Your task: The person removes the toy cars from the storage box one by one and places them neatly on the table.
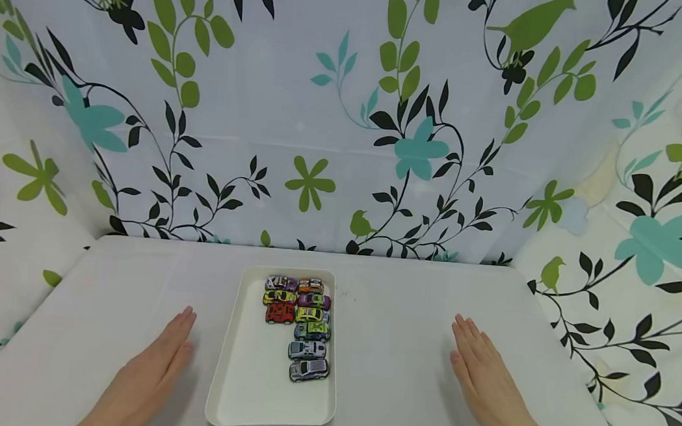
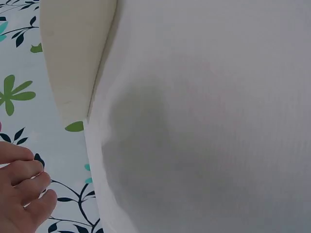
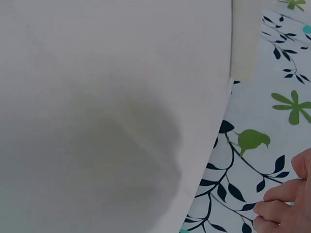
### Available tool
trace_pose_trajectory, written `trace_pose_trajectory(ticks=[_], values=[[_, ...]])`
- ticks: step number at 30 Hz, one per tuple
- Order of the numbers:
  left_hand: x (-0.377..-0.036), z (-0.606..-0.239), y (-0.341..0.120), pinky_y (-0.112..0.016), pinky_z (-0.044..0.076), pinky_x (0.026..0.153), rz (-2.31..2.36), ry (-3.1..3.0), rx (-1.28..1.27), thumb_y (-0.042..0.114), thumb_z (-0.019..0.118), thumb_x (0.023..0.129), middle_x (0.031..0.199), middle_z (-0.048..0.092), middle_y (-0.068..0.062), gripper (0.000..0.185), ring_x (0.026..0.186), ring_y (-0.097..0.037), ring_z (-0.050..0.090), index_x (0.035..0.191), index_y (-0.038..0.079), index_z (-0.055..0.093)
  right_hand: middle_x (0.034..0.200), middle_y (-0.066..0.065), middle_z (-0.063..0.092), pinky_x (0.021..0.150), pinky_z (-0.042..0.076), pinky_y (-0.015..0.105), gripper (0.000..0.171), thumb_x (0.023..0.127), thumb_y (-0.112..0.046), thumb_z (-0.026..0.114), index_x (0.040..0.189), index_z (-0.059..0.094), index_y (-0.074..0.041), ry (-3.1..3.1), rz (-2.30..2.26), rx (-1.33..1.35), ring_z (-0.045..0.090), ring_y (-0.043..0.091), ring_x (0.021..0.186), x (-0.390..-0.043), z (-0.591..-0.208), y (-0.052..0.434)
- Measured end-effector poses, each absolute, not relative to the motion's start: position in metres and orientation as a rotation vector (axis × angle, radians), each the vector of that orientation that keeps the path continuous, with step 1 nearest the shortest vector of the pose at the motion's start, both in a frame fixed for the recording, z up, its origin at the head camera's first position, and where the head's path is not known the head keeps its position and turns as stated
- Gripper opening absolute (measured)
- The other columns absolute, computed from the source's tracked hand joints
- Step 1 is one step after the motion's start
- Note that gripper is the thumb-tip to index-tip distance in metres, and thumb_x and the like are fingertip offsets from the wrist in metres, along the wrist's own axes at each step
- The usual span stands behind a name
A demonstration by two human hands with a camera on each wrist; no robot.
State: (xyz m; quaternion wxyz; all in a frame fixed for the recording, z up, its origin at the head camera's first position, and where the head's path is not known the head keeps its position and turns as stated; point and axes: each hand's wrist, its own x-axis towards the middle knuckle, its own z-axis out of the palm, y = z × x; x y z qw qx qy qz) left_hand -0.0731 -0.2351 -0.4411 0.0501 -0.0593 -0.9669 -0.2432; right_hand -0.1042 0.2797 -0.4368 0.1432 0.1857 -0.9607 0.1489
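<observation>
Hands [image 1: 146,367] [image 1: 491,385] flank a tray [image 1: 251,377] on white table [image 1: 391,346], leafy cloth [image 1: 253,116] behind.

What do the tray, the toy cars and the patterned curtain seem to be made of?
The tray: probably smooth plastic, judging by its even white colour and rounded, raised rim. The toy cars: painted plastic or metal, I cannot tell which; bright colours and small markings suggest a printed finish. The patterned curtain: likely thin, printed fabric or plastic sheet, given its faint creases.
</observation>
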Motion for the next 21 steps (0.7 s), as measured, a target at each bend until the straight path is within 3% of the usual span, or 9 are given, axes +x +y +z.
trace_pose_trajectory(ticks=[2, 4, 6, 8, 14, 21], values=[[-0.073, -0.439, -0.23, -0.046, 0.035, 0.115, -0.875, -2.945, -0.167, 0.039, 0.037, 0.109, 0.161, 0.032, -0.015, 0.057, 0.142, -0.04, 0.038, 0.157, 0.008, 0.031, 0.158, 0.018, 0.038, 0.119, -0.007, 0.011, 0.05, 0.106, -0.021, 0.048, 0.149, 0.041, 0.004, -2.774, 0.452, 0.545, 0.032, 0.037, 0.147, -0.105, -0.436, 0.271], [-0.074, -0.438, -0.225, -0.048, 0.035, 0.115, -0.983, -2.942, -0.157, 0.039, 0.037, 0.109, 0.16, 0.034, -0.016, 0.057, 0.14, -0.042, 0.04, 0.157, 0.009, 0.031, 0.158, 0.017, 0.037, 0.12, -0.005, 0.013, 0.05, 0.106, -0.02, 0.047, 0.149, 0.041, 0.004, -2.767, 0.477, 0.568, 0.033, 0.037, 0.146, -0.106, -0.436, 0.261], [-0.076, -0.437, -0.22, -0.061, 0.039, 0.107, -1.087, -2.945, -0.147, 0.038, 0.037, 0.109, 0.158, 0.034, -0.019, 0.058, 0.137, -0.045, 0.043, 0.157, 0.007, 0.03, 0.159, 0.016, 0.037, 0.121, -0.004, 0.014, 0.049, 0.107, -0.02, 0.047, 0.149, 0.041, 0.004, -2.757, 0.507, 0.598, 0.033, 0.038, 0.146, -0.108, -0.436, 0.25], [-0.079, -0.437, -0.215, -0.06, 0.042, 0.106, -1.2, -2.943, -0.124, 0.038, 0.04, 0.109, 0.157, 0.035, -0.021, 0.059, 0.134, -0.047, 0.046, 0.157, 0.005, 0.031, 0.159, 0.015, 0.037, 0.121, -0.003, 0.014, 0.048, 0.107, -0.02, 0.046, 0.149, 0.041, 0.005, -2.747, 0.532, 0.634, 0.034, 0.037, 0.146, -0.111, -0.437, 0.239], [-0.088, -0.442, -0.206, -0.047, 0.046, 0.108, -1.612, -2.862, -0.028, 0.028, 0.051, 0.106, 0.154, 0.041, -0.023, 0.057, 0.138, -0.041, 0.045, 0.154, 0.001, 0.035, 0.154, 0.014, 0.044, 0.122, 0.003, 0.016, 0.045, 0.106, -0.021, 0.049, 0.144, 0.049, 0.003, -2.696, 0.602, 0.766, 0.041, 0.033, 0.143, -0.116, -0.443, 0.201], [-0.096, -0.459, -0.205, -0.01, 0.045, 0.096, -1.999, -2.618, 0.133, 0.023, 0.064, 0.099, 0.152, 0.046, -0.016, 0.059, 0.139, -0.029, 0.046, 0.151, 0.005, 0.042, 0.147, 0.008, 0.054, 0.117, 0.036, 0.043, 0.042, 0.101, -0.023, 0.059, 0.138, 0.059, -0.003, -2.676, 0.654, 0.944, 0.048, 0.029, 0.138, -0.116, -0.446, 0.162]])
